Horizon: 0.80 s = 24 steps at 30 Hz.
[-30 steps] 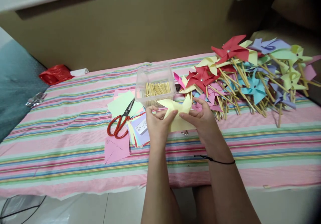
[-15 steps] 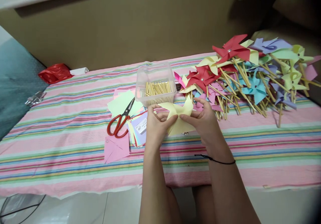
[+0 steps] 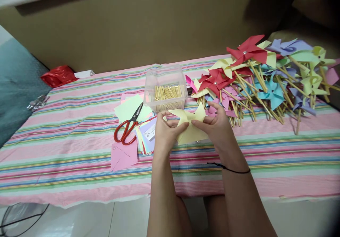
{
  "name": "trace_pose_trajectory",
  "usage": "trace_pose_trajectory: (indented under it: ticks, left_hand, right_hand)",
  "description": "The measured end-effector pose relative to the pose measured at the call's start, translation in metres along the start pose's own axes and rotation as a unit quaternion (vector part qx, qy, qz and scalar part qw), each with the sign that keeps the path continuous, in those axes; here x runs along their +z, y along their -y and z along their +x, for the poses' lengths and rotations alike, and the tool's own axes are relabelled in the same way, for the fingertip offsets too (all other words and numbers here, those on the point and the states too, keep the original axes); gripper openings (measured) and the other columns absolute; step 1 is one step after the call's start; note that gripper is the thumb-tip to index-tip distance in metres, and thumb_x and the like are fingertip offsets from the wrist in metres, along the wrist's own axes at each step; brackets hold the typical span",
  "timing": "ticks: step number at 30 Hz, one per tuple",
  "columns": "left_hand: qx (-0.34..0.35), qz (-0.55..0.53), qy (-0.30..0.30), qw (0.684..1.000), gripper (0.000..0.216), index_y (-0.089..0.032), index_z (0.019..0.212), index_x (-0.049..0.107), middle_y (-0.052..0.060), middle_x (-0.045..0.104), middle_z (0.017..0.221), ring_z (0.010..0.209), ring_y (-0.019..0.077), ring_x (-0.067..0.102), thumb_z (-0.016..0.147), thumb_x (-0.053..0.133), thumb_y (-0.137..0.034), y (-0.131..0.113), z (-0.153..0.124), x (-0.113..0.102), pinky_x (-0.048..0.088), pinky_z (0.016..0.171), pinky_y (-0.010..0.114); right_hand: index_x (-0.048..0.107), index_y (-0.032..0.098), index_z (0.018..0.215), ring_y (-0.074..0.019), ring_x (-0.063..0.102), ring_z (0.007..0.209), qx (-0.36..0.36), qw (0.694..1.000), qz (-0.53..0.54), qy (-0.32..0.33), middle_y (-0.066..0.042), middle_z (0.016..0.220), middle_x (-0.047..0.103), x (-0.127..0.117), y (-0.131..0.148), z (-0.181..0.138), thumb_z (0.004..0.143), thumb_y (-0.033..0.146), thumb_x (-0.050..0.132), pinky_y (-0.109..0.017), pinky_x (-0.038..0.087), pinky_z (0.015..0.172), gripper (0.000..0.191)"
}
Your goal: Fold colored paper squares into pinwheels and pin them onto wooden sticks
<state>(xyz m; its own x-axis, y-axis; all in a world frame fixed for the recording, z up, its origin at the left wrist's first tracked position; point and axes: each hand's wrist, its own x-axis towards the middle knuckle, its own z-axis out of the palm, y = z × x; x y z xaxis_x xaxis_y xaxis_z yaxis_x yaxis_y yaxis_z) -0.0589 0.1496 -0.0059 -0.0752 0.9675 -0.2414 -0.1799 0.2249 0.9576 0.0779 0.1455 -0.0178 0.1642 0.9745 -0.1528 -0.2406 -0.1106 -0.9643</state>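
A pale yellow paper pinwheel (image 3: pixel 191 134), partly folded, is held up between both hands above the striped cloth. My left hand (image 3: pixel 169 131) pinches its left side, thumb on the near face and fingers behind. On the other side my right hand (image 3: pixel 215 125) grips it the same way, thumb near the middle. Two corners of the paper curl toward the centre. Just beyond the hands stands a clear plastic box (image 3: pixel 151 100) with short wooden sticks (image 3: pixel 168 93) inside. Small shiny bits lie on the cloth beside the paper, too small to name.
Red-handled scissors (image 3: pixel 129 125) rest on coloured paper sheets (image 3: pixel 126 111) to the left, near a cut pink square (image 3: pixel 123 155). Many finished pinwheels (image 3: pixel 271 90) are heaped at the right. A red plastic bag (image 3: pixel 58 76) sits at the far left, against a brown panel (image 3: pixel 119 35).
Both hands keep their pinch on the yellow paper, with barely any movement. The whole view has shifted very slightly.
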Motion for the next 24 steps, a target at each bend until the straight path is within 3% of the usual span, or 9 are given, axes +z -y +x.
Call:
trace_pose_trajectory:
  ticks: [10,18,24]
  left_hand:
    - [0.002,-0.005,0.0,1.0,0.06,-0.023,0.099,0.039,0.0,0.071,0.066,0.052,0.0171,0.065,0.057,0.081,-0.021,0.0008,-0.0001,0.0004,0.05,0.049,0.026]
    - [0.01,-0.012,-0.03,0.999,0.057,-0.023,0.093,0.035,-0.001,0.07,0.065,0.05,0.0156,0.063,0.057,0.079,-0.018,0.0021,0.0009,0.0047,0.05,0.048,0.026]
    - [0.008,-0.004,0.027,1.0,0.057,-0.022,0.102,0.039,0.0,0.07,0.068,0.058,0.0166,0.066,0.06,0.078,-0.019,0.0012,0.0003,-0.0007,0.051,0.055,0.026]
  right_hand:
    - [0.037,0.026,0.127,-0.0288,0.073,0.077,-0.01,1.0,0.003,-0.001,-0.003,0.081,0.075,0.0003,0.0,-0.0008,0.058,0.031,0.085,-0.046,0.061,0.068,0.085]
    - [0.031,0.024,0.133,-0.0251,0.073,0.074,0.005,0.999,0.035,0.018,-0.004,0.081,0.075,0.0019,-0.003,0.001,0.057,0.028,0.086,-0.04,0.06,0.066,0.094]
    - [0.032,0.022,0.135,-0.0248,0.073,0.07,0.008,1.0,0.018,0.009,-0.002,0.076,0.075,-0.0011,-0.0047,0.0012,0.056,0.024,0.086,-0.039,0.061,0.064,0.095]
